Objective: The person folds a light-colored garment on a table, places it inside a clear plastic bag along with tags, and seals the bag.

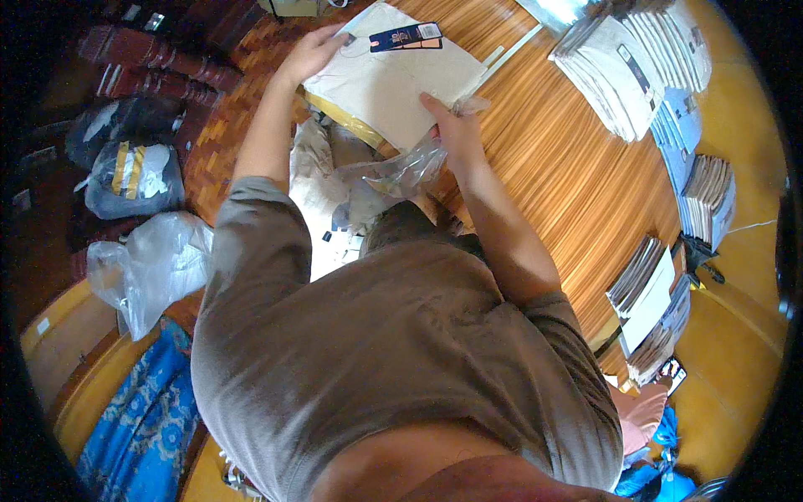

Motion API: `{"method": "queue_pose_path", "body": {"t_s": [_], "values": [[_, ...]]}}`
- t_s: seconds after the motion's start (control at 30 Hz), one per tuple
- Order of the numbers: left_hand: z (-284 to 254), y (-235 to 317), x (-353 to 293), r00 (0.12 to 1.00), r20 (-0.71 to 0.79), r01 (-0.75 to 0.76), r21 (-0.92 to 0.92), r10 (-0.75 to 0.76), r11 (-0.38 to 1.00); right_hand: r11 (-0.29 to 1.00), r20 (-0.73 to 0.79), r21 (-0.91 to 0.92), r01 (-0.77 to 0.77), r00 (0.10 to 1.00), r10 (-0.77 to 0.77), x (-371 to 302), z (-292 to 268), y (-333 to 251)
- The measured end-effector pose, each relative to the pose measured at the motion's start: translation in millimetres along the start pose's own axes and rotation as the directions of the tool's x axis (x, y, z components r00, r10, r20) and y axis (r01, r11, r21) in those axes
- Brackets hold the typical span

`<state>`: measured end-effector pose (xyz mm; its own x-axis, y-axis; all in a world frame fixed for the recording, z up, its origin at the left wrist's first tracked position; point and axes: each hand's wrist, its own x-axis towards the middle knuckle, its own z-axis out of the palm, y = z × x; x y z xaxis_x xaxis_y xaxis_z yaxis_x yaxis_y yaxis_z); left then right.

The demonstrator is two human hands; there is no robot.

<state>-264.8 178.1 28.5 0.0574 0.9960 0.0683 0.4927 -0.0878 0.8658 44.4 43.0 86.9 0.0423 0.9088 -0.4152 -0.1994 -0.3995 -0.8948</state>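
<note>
A flat, folded off-white garment [401, 88] lies at the near edge of the wood-grain table, with a dark hang tag [406, 37] on its upper part. At its far left corner, my left hand [311, 54] grips the edge, with the fingertips at the cloth. My right hand [456, 132] pinches the near right edge, thumb on top and fingers partly hidden underneath. Crumpled clear plastic film [406, 170] hangs beside and below my right hand. Whether the film is around the garment or only under it, I cannot tell.
Stacks of folded white garments [606, 79] stand at the far right, with blue ones [676, 125] and striped or grey ones [709, 197] nearer. Stuffed clear bags [150, 259] lie at the left, above blue floral cloth [146, 418]. Loose pale cloth [314, 188] lies below the table edge.
</note>
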Motion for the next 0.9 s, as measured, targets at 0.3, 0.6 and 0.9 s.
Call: {"method": "queue_pose_path", "body": {"t_s": [0.3,0.6,0.9], "values": [[137.8,138.0,-214.7,0.859,0.304,0.472,-0.782,-0.412,0.407,0.999,-0.029,-0.038,0.004,1.000,-0.005,9.2,-21.8,-7.4],[219.0,154.2,-156.1,0.924,0.382,0.296,-0.759,-0.028,-0.580,0.998,-0.128,0.023,0.050,0.991,-0.047,-13.0,-65.2,-31.0],[290.8,144.8,-172.7,0.987,0.153,0.093,-0.820,-0.059,-0.565,0.971,-0.029,-0.160,0.175,0.983,-0.182,-80.4,-226.8,7.9]]}}
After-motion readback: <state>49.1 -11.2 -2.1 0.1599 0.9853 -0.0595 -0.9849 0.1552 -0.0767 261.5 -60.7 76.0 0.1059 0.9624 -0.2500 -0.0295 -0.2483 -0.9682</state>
